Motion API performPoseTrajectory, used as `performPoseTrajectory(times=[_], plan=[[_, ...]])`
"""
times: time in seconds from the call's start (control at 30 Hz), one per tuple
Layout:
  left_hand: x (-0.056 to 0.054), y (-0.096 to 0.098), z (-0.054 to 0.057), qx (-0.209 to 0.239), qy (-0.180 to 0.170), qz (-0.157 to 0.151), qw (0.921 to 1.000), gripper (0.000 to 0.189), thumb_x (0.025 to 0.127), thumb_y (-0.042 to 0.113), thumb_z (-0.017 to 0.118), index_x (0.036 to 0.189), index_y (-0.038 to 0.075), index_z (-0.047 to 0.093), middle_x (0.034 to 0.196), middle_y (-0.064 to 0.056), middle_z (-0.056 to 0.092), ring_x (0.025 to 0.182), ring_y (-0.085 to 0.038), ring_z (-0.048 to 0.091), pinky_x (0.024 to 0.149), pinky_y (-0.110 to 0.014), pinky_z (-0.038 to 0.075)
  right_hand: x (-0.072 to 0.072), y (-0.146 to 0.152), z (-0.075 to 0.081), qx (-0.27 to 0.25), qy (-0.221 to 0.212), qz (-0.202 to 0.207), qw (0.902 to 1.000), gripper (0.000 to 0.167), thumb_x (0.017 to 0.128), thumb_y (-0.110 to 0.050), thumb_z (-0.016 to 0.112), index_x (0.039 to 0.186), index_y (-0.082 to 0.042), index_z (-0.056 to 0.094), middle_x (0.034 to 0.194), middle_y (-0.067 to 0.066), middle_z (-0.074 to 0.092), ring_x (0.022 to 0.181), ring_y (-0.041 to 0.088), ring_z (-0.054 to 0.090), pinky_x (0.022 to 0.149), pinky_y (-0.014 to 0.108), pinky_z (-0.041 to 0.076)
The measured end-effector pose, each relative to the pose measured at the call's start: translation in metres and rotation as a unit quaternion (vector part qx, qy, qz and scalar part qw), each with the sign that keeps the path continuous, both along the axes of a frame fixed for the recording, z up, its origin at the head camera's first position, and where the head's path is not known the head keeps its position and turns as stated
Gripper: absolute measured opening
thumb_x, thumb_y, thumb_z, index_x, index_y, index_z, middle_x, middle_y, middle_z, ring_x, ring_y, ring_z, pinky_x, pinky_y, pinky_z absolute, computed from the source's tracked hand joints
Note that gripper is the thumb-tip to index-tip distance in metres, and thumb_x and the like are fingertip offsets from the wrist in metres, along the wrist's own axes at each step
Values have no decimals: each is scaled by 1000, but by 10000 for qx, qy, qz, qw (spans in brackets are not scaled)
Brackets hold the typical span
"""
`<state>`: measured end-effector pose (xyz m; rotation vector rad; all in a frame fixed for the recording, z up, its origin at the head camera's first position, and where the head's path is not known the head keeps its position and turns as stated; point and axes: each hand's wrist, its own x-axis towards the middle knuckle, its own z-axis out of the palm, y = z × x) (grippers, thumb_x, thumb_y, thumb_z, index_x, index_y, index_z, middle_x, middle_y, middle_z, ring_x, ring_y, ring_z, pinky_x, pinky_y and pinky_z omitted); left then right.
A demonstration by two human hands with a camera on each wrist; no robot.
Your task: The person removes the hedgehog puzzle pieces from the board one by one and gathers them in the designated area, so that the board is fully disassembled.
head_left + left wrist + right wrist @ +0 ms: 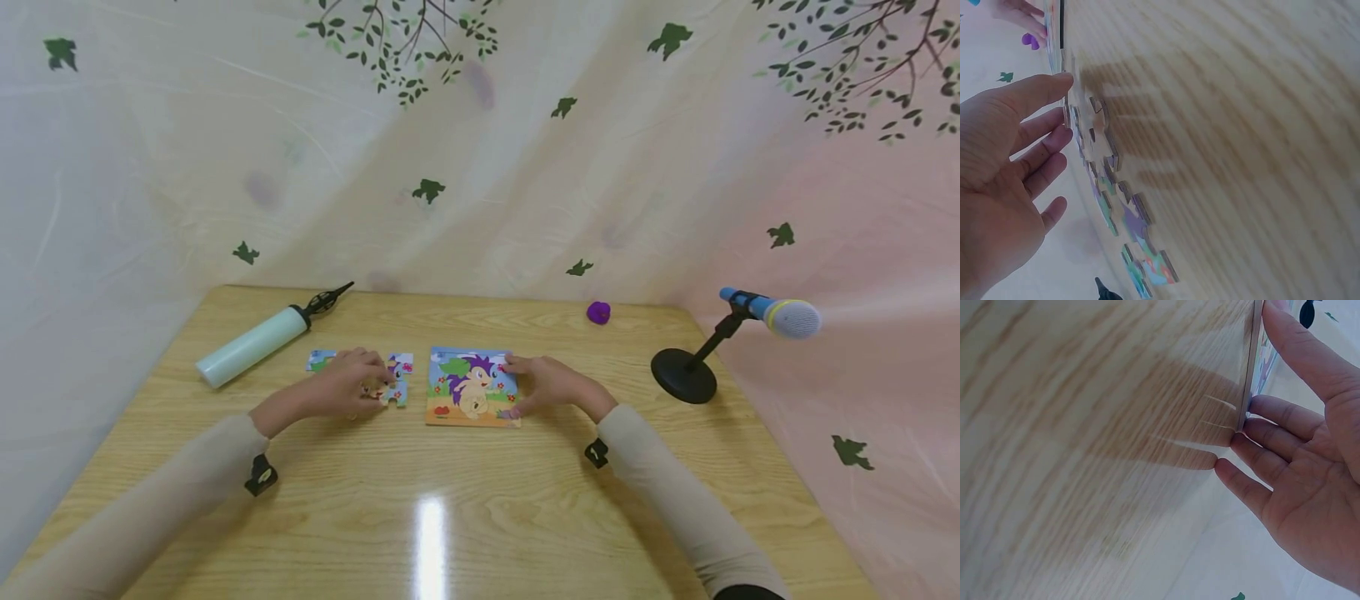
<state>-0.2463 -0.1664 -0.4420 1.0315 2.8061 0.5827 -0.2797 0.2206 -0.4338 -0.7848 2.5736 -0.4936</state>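
Note:
A jigsaw board (472,387) lies flat on the table, its picture a purple-haired hedgehog among flowers. My right hand (551,385) rests at its right side, thumb by the near corner and fingers along the far part. In the right wrist view the fairly straight fingers (1266,456) touch the board's edge (1247,381). My left hand (347,385) reaches over loose puzzle pieces (397,383) left of the board. Thumb and fingertips (1063,81) are spread at these pieces in the left wrist view, which shows several more (1135,219) lying beside them. The hand hides part of them.
A pale green hand pump (255,346) with a black nozzle lies at the left. A small purple object (598,312) sits near the back edge. At the right stands a blue microphone (772,315) on a round black base (684,375). A leaf-patterned cloth (487,167) hangs behind the table.

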Motion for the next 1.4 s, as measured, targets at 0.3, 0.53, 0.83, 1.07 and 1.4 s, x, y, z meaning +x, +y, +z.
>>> performPoseTrajectory(times=[0.3,0.53,0.83,1.07,1.4], plan=[[-1,0,-5,-19,89,-186,9998,29,89,23,78,116,13,74,118,-7,65,111,-28,55,99,-58,42,-1,0,-1,42,-18,11,10000,90,82,-41,84,153,-5,43,166,12,29,154,37,26,123,51,27],[-2,-1,-8,-41,246,-306,9992,31,88,23,80,116,12,74,115,-6,66,106,-26,55,94,-55,44,-1,-1,1,100,-3,11,9999,91,82,-43,84,154,-4,42,166,12,30,154,37,28,123,51,28],[-1,-2,-10,-102,176,-267,9994,32,88,23,79,118,12,74,119,-6,66,111,-28,55,97,-57,44,-1,-1,1,92,36,18,9999,91,82,-41,85,153,-4,43,165,14,31,153,38,28,123,51,28],[0,0,-9,-43,109,-271,9996,33,89,22,78,120,12,73,118,-6,66,111,-28,55,99,-60,41,0,-2,0,62,72,26,10000,90,82,-41,84,152,-2,44,165,15,31,152,39,29,123,51,29],[0,2,-6,-60,-43,-187,9998,35,89,24,78,121,13,73,118,-6,66,112,-28,55,99,-57,42,0,-1,-1,-17,52,33,10000,90,82,-41,85,152,-2,44,165,15,32,152,39,29,123,52,29]])
